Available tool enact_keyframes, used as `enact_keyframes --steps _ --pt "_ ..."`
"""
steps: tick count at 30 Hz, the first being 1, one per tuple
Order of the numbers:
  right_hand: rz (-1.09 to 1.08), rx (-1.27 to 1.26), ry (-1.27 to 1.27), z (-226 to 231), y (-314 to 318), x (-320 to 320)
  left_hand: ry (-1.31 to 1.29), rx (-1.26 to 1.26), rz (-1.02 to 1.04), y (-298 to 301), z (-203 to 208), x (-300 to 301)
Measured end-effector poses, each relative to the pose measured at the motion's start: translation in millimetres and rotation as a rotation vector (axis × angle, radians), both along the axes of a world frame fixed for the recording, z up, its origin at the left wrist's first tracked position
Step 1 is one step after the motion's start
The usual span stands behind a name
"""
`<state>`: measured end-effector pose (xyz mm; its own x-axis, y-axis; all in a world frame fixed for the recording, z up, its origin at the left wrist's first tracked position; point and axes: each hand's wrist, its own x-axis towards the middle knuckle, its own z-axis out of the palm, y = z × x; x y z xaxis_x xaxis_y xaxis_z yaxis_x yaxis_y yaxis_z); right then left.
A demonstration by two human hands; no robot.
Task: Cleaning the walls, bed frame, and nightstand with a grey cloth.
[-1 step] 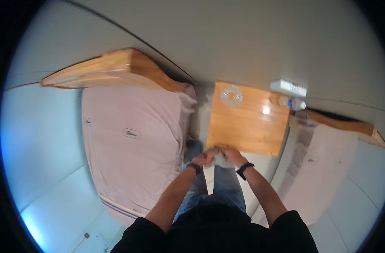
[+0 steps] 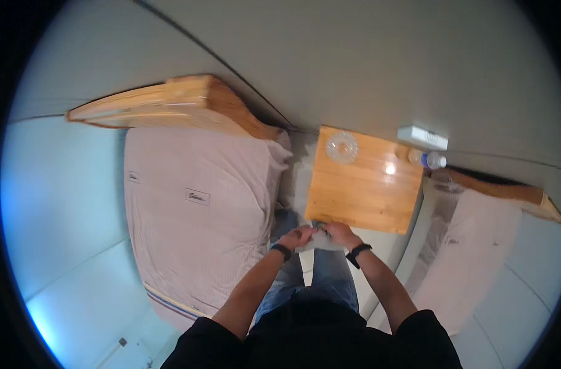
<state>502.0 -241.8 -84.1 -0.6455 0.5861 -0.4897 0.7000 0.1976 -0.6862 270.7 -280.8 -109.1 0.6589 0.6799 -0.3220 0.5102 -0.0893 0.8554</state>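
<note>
Both hands meet just below the near edge of a square wooden table [image 2: 362,194], above my jeans. My left hand [image 2: 298,236] is closed on the left side of a pale, limp, whitish thing [image 2: 320,242], perhaps a thin bag or cloth. Its other side is gripped by my right hand [image 2: 342,234], fingers bent inward. A small dark greenish patch shows between the fingertips; I cannot make out what it is. Dark bands circle both wrists. On the table's far left lies a round clear glass dish [image 2: 342,147].
At the table's far right are a clear bottle with a blue label [image 2: 434,161] and a white box [image 2: 423,137] by the wall. A bed with a pinkish cover [image 2: 194,166] stands left, under a wooden headboard [image 2: 188,95]. Another covered bed [image 2: 477,252] stands right.
The view has shifted a little, so the table and beds sit slightly lower and further right. Both hands keep hold of the pale thing near the table's edge.
</note>
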Motion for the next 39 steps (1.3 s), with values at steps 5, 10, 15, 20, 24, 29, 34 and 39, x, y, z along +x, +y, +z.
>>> enact_keyframes --steps 5,10,15,20,24,29,34,39 --pt "-0.013 -0.107 0.054 64.4 -14.9 -30.6 0.263 0.042 -0.100 -6.5 119.6 -65.9" --pt "0.054 -0.082 0.237 160.4 -11.8 -81.3 0.371 -0.034 0.066 -19.0 247.4 -125.3" --pt "0.146 0.004 0.163 235.7 2.9 -138.5 0.260 -0.009 0.317 -50.4 310.8 -173.2" --pt "0.106 0.189 0.140 283.6 21.8 -195.3 0.256 -0.019 0.333 -67.4 287.3 -231.5" --pt "0.029 0.256 0.217 309.0 34.8 -221.3 0.338 0.021 0.417 -38.5 319.3 -266.0" --pt "0.047 0.261 0.288 300.6 53.4 -220.7 0.177 0.310 0.483 -1.5 335.7 -288.9" --pt "-0.151 0.475 0.280 314.7 88.5 -217.0 0.155 0.554 0.368 60.9 325.1 -296.2" --pt "-0.525 0.942 0.374 388.2 145.7 -240.6 0.188 0.852 0.560 144.5 392.1 -267.7"
